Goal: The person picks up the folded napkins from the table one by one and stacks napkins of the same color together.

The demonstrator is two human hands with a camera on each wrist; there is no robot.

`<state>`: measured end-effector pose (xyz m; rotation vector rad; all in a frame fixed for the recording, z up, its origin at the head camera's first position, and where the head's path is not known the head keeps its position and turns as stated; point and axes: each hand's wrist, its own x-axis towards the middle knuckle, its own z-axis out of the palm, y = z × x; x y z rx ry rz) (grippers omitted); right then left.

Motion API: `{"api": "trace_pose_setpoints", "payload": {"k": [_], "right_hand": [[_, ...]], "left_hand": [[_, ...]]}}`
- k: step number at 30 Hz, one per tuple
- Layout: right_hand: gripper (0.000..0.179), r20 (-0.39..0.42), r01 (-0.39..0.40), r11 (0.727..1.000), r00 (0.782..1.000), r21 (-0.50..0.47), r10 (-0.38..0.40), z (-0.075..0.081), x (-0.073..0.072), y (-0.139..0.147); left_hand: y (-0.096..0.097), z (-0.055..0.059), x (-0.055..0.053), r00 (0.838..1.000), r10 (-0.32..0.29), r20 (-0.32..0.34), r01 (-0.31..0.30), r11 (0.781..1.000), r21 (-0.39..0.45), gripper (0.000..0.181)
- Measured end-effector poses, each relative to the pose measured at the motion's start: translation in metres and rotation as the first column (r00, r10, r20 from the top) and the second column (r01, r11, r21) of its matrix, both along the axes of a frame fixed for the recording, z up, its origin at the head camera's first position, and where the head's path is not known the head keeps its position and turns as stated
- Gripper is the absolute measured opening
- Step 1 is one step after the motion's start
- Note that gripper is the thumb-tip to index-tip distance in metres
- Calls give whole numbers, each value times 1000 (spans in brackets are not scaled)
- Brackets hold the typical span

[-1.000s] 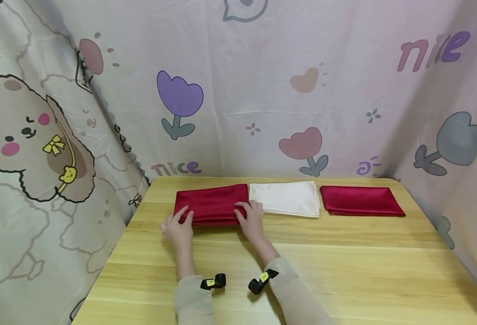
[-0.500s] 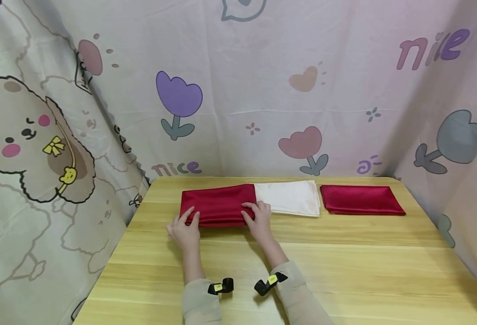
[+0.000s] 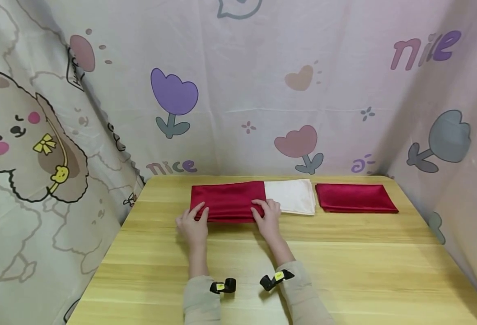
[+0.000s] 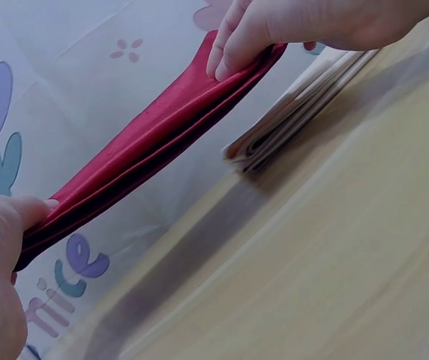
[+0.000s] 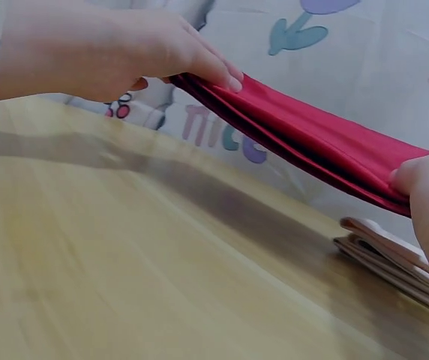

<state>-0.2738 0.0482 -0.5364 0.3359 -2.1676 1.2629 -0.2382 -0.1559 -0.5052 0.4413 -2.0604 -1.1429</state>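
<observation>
A folded red satin cloth (image 3: 228,198) is held up off the table, its layers showing along the near edge in both wrist views. My left hand (image 3: 194,228) pinches its left end, thumb on top. At the right end, my right hand (image 3: 268,219) pinches it the same way. The folded white cloth (image 3: 291,196) lies on the table, its left part covered by the red one in the head view. In the left wrist view the white cloth (image 4: 297,112) sits lower than the red cloth (image 4: 154,142), with a gap between them.
Another folded red cloth (image 3: 356,197) lies to the right of the white one on the wooden table (image 3: 344,266). A printed curtain (image 3: 230,90) hangs right behind the table's back edge and along both sides.
Both hands have carried the red cloth to the right, so it covers more of the white cloth in the head view. The head view has also shifted slightly.
</observation>
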Motion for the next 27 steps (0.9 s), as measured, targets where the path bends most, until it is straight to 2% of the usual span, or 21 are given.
{"api": "trace_pose_setpoints", "payload": {"k": [8,16,27], "right_hand": [[18,-27,53,998,998,-30,-53,0,-2,20],[18,-39,101,994,994,-49,-103,0,-4,35],[18,-77,151,988,985,-42,-153,1,-2,54]], "left_hand": [[18,-2,-5,1000,-31,-5,30,998,-61,20],[33,3,-6,997,-79,0,79,994,-75,20],[51,0,-5,991,-134,-27,130,986,-104,19]]}}
